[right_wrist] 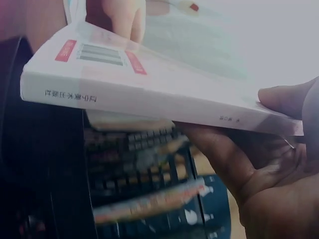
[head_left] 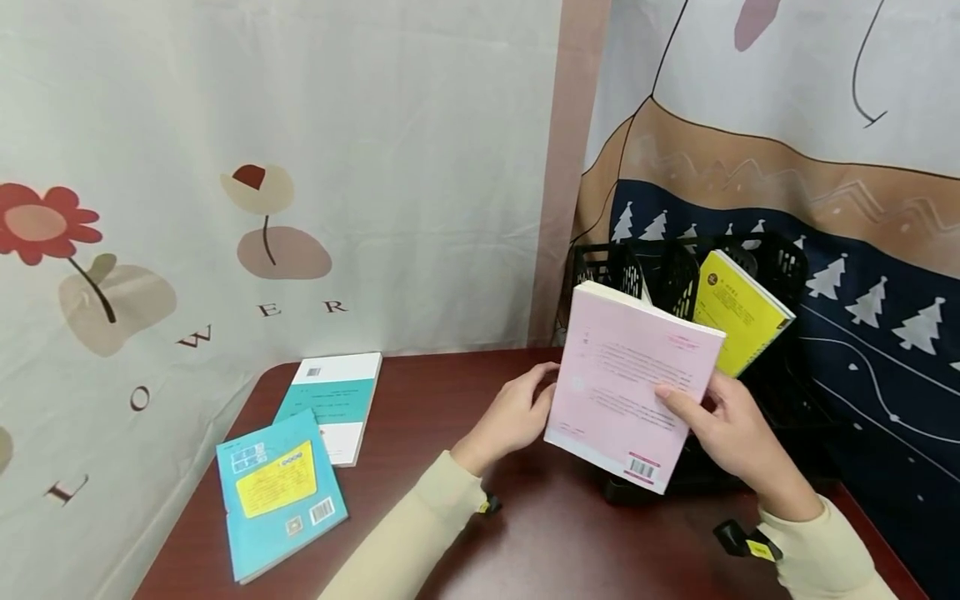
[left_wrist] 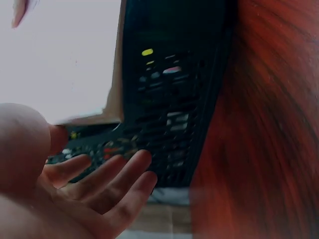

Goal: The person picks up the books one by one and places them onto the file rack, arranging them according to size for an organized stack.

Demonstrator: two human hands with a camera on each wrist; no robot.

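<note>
A pink paperback book (head_left: 626,375) is held up over the table, its printed back cover and barcode facing me in the head view. My right hand (head_left: 738,425) grips its right edge, with the thumb on the cover and the fingers behind. In the right wrist view the book's pale spine (right_wrist: 149,104) runs across to that hand. My left hand (head_left: 517,408) is at the book's left edge. The left wrist view shows the fingers (left_wrist: 119,186) of that hand loosely extended and apart, below the book's corner, not curled round it.
Behind the pink book stands a black slotted desk organizer (head_left: 772,258) holding a tilted yellow book (head_left: 738,312). At the left of the brown table (head_left: 420,417), a blue book (head_left: 281,492) overlaps a white and teal book (head_left: 337,400). Printed cloth (head_left: 420,167) hangs behind.
</note>
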